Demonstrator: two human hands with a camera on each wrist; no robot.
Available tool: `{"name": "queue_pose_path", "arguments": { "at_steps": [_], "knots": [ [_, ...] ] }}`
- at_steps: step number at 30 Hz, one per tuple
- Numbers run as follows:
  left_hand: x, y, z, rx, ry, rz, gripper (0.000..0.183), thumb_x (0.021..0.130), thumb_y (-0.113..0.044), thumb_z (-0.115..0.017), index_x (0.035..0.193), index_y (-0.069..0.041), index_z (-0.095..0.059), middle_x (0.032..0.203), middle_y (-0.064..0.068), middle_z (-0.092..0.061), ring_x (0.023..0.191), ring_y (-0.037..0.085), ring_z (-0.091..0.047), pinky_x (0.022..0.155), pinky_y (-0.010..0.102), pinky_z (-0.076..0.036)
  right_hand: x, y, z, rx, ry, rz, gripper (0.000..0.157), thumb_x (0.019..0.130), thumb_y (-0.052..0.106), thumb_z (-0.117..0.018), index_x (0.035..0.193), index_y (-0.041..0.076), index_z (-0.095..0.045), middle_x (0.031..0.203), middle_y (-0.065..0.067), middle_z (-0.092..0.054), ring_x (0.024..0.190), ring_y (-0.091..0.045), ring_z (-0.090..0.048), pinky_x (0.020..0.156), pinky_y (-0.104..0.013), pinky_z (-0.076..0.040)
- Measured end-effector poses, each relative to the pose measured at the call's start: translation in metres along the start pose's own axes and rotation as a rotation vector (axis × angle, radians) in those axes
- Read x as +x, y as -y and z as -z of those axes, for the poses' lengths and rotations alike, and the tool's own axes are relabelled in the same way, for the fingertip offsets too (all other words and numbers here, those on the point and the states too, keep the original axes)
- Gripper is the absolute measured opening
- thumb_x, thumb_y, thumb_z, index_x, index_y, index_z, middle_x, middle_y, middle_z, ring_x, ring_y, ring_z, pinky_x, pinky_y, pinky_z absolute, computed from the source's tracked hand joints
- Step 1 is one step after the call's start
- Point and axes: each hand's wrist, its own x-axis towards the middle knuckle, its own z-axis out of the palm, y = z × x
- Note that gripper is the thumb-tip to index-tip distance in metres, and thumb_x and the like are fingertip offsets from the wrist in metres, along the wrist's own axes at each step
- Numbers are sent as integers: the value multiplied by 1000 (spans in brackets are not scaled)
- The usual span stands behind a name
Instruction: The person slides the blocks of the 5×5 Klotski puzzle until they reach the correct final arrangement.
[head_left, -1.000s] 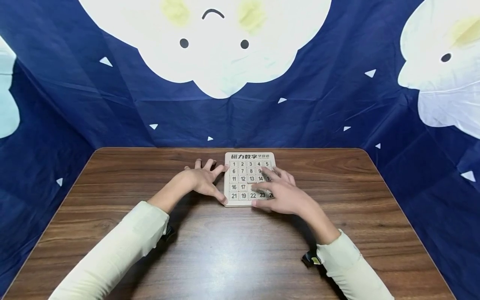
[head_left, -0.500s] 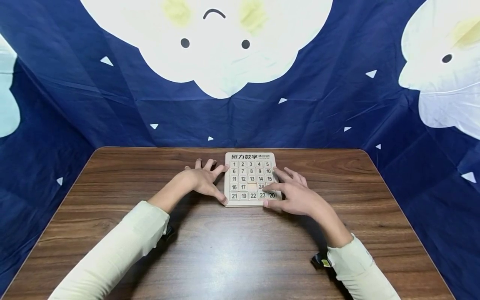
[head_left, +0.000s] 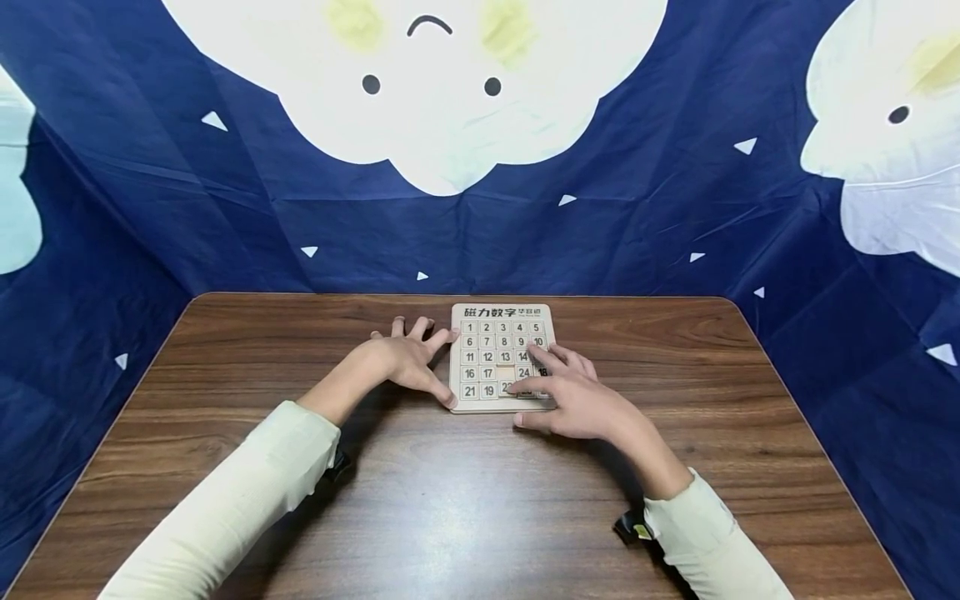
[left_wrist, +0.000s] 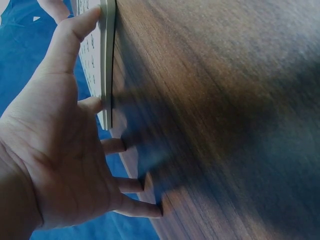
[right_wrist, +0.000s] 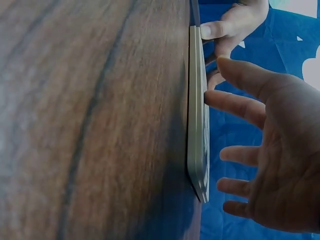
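A pale number sliding puzzle [head_left: 487,407] lies flat near the table's far edge, its numbered tiles in rows. One bare slot [head_left: 506,373] shows in the fourth row, just above tile 22 [head_left: 506,387]. With fingers spread, my left hand [head_left: 408,362] steadies the puzzle's left side; thumb and index finger touch its edge, also seen in the left wrist view. My right hand [head_left: 581,396] reaches over the lower right part, and its extended index fingertip touches tile 22. Its other fingers are spread and hide some tiles on the right. In the right wrist view the puzzle's edge [right_wrist: 196,115] shows side-on.
The puzzle rests on a brown wood-grain table [head_left: 450,500] with rounded far corners. Behind and beside it hangs a dark blue cloth [head_left: 360,225] printed with white clouds and small triangles.
My right hand drew back to the right, then came left again, its index fingertip now on tile 22. That tile sits slightly higher, partly in the bare slot. My left hand stays in place.
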Motion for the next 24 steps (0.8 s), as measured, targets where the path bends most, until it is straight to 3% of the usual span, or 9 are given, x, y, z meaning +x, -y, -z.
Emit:
{"name": "queue_pose_path", "arguments": {
  "at_steps": [10,17,24],
  "knots": [
    [1,0,0,1,-2,1,130,80,-84,-81,181,-38,-15,188,23,-10,167,72,-2,123,96,-18,4,-5,2,-8,-2,-34,59,103,55,-76,158,34,-67,187,-23,-25,169,-62,-21,133,-84,-15],
    [0,-1,-1,-6,0,3,130,79,-84,-82,181,-39,-14,188,22,-9,168,72,0,123,96,-16,-8,-11,14,32,-83,-68,49,99,52,-82,141,28,-79,186,-22,-29,170,-60,-22,132,-83,-15],
    [0,0,-1,-11,-2,-2,130,80,-84,-82,181,-38,-15,188,23,-9,167,73,0,122,97,-16,-15,-17,14,35,-78,-58,36,100,51,-80,129,30,-84,185,-23,-30,169,-63,-23,130,-86,-14]
  ]
}}
